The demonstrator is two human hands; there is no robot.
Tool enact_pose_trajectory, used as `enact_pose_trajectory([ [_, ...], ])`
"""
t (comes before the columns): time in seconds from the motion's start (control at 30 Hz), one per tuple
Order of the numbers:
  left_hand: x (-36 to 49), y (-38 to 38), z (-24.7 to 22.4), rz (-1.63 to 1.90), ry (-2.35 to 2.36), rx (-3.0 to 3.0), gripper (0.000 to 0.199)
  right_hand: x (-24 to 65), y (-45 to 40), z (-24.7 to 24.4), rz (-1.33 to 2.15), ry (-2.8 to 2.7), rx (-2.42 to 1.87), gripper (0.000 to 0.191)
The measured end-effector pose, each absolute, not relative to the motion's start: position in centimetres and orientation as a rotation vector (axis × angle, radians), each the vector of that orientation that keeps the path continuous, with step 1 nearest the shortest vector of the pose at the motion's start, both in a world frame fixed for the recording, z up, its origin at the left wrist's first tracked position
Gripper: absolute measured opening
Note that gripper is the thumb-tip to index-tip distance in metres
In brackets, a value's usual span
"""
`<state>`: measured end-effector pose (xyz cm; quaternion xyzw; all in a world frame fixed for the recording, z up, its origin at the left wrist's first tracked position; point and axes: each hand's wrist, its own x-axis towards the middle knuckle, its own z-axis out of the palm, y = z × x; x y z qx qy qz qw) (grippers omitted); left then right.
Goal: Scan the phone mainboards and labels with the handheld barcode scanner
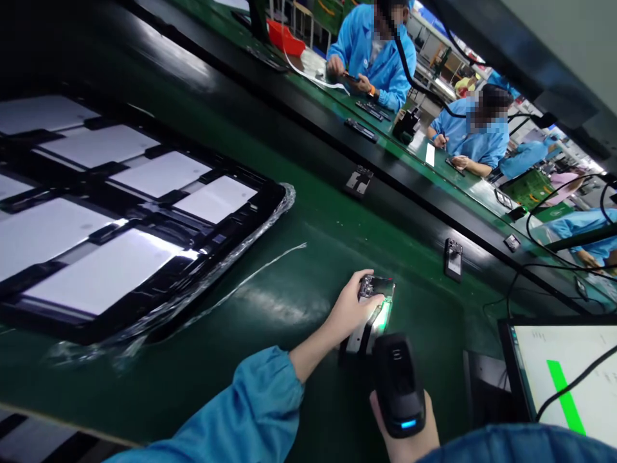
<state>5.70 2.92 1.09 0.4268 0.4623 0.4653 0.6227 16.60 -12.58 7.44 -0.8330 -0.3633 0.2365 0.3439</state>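
My left hand point(349, 308) grips an opened phone point(380, 287) by its upper end, thumb across the front. Small circuit parts show along the top of the phone. In my right hand point(414, 444) is a black barcode scanner point(398, 373) with a lit blue strip at its back. The scanner's head points at the phone, and a bright green-white light falls on the phone's face. My right fingers are mostly hidden beneath the scanner. The scanner's body covers some of the phone's lower part.
A black tray point(231, 241) of white flat pieces, edged with clear wrap, lies left on the green bench point(289, 321). A monitor point(569, 386) with a green bar stands right. More opened phones point(454, 258) lie along the dark strip beyond. Co-workers in blue point(371, 51) sit across.
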Motion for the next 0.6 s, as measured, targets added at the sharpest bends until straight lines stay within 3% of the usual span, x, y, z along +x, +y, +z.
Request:
enact_pose_trajectory([
  [0.13,5.5,2.5,1.7,1.090,1.178,1.042,0.029,14.2,-11.6,8.9,0.812,-0.979,-2.020,0.025],
  [0.6,5.2,2.1,2.1,1.124,1.226,1.108,0.028,13.4,-11.3,8.2,0.722,-0.896,-2.002,0.020],
])
